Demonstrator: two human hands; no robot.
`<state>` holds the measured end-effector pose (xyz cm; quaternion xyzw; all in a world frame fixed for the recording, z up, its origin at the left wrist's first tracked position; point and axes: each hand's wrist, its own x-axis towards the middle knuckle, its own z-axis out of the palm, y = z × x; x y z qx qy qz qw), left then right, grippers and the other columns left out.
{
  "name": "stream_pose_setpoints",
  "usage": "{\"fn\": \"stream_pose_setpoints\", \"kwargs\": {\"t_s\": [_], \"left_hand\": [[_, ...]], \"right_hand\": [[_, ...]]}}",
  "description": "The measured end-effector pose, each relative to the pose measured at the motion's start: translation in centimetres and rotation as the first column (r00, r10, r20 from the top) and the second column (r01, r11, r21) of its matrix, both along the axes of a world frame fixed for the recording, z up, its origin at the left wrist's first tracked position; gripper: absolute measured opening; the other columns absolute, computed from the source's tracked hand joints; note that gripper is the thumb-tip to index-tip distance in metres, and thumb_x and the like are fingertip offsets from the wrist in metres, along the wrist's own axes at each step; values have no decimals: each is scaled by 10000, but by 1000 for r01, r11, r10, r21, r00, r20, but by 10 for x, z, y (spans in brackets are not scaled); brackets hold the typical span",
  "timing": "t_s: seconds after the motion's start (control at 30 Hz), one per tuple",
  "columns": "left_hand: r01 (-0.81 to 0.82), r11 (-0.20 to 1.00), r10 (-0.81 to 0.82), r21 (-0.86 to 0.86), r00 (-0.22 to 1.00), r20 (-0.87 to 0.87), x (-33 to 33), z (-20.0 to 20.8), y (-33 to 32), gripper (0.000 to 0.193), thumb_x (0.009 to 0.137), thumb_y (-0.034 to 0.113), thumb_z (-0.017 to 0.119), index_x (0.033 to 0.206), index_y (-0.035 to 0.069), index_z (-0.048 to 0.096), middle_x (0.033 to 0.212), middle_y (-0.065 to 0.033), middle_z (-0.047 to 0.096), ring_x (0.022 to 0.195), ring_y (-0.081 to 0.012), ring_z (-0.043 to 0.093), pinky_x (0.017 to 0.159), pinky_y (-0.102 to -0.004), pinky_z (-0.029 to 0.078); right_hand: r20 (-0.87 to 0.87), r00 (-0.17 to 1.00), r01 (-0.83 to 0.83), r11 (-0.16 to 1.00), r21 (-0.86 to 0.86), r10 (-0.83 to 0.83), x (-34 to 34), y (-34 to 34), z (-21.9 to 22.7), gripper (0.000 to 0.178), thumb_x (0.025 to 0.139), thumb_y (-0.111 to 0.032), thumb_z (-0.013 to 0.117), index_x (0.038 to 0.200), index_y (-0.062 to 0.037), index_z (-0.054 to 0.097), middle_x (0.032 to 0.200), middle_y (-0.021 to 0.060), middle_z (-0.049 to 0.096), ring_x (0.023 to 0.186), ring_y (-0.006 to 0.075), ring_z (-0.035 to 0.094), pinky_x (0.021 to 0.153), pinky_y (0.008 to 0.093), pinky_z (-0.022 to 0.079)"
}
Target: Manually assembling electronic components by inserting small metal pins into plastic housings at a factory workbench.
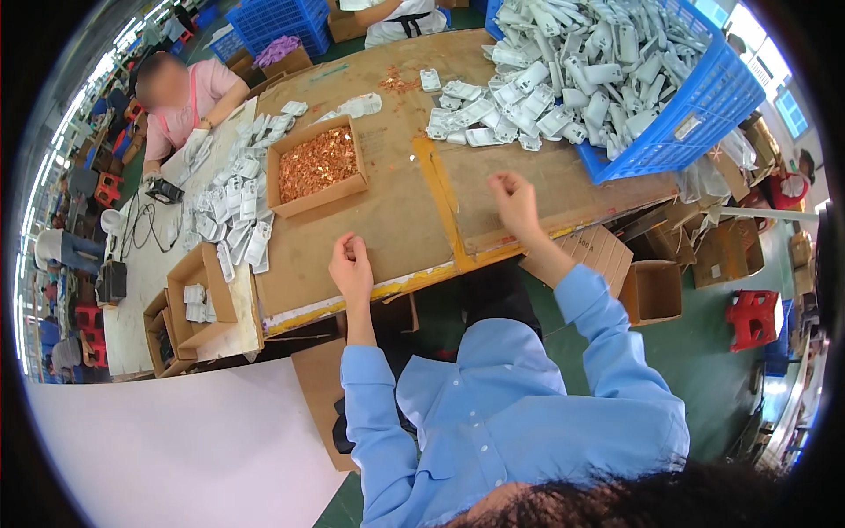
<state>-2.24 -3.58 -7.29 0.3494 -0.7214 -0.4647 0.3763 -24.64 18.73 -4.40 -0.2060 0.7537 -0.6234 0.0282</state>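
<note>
Beyond hair (625, 493), curls right hand (517, 207) and left hand (352, 271) narrow, cannot tell if empty, with box (321, 197) just past left, likely for reach.

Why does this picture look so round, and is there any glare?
Head view: fisheye distortion, with black corners and a row of ceiling lights curving along the left rim; head view: glare nearly whitens the upper-right window; head view: left hand and right hand look fairly sharp.
</note>
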Motion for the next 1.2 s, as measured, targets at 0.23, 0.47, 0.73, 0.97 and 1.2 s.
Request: {"fn": "stream_pose_setpoints", "kwargs": {"t_s": [0.23,0.47,0.73,0.97,1.2], "left_hand": [[3,999,-3,-45,1000,7,-3,-10,-2,242,901,181,646,1056,-6,645,760,-61,652,636,-108,584,612,-265,489],[-10,999,13,-51,998,57,1,-6,-3,234,893,154,655,1054,-15,639,754,-24,630,654,-73,567,622,-235,481],[-43,999,45,-23,995,91,-3,-4,0,225,878,156,667,1032,-6,647,727,-26,621,607,-74,545,588,-239,470],[-13,1000,14,-5,999,52,-2,3,3,257,854,204,675,1026,13,660,720,-59,643,585,-147,599,596,-292,489],[78,996,-72,44,991,-113,4,-5,1,279,903,243,635,1032,-3,656,773,-80,653,650,-133,595,627,-285,478]], "right_hand": [[-350,926,308,821,481,-142,-124,52,18,294,868,-301,642,1070,-88,640,714,101,658,711,295,660,654,425,505],[-455,887,277,700,659,77,-153,28,28,249,855,-284,634,998,-81,656,884,147,693,859,338,670,738,453,525],[-474,875,351,539,766,103,-166,9,20,197,865,-273,599,935,-99,662,938,153,689,895,353,665,768,481,526],[-463,876,144,844,517,135,-106,-27,48,216,848,-290,656,939,-95,681,740,115,662,689,284,647,630,409,496],[-287,719,-431,730,531,633,51,-104,66,136,854,-230,649,897,-104,676,732,112,664,655,287,646,595,406,503]]}}
